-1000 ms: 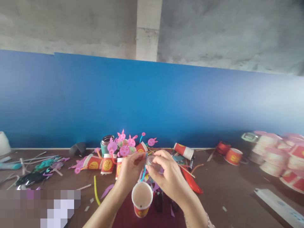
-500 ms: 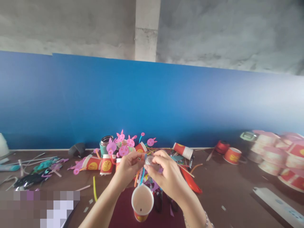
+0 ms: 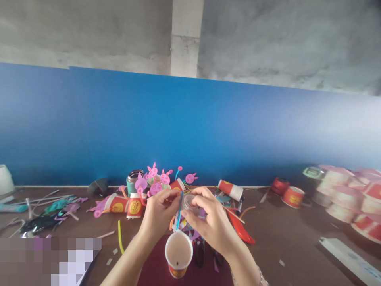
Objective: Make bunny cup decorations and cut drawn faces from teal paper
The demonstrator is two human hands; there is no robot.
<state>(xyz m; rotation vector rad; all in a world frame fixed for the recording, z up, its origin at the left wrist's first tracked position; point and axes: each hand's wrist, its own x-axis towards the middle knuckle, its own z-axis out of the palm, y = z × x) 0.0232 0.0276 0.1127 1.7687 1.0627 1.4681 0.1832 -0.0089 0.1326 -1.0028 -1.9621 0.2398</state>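
A red-and-white paper cup stands upright below my hands, a small dark spot inside it. From its far rim a blue drinking straw rises between my hands. My left hand is closed, thumb and forefinger pinched at the top of the straw; whether tape is also in the pinch is too small to see. In my right hand is a small roll of clear tape, held between curled fingers and thumb close to the straw. Colourful paper scraps lie under the hands, partly covered by them.
Paper cups and pink pig-face cutouts on straws crowd the back middle. Stacked cups lie beyond my right hand, by a red long object. A scrap pile is left; stacked bowls and a white strip are right.
My left hand has shifted slightly left and lower, and more of the blue straw's top shows. The tape roll stays in my right hand, nearly still. The cup stays upright.
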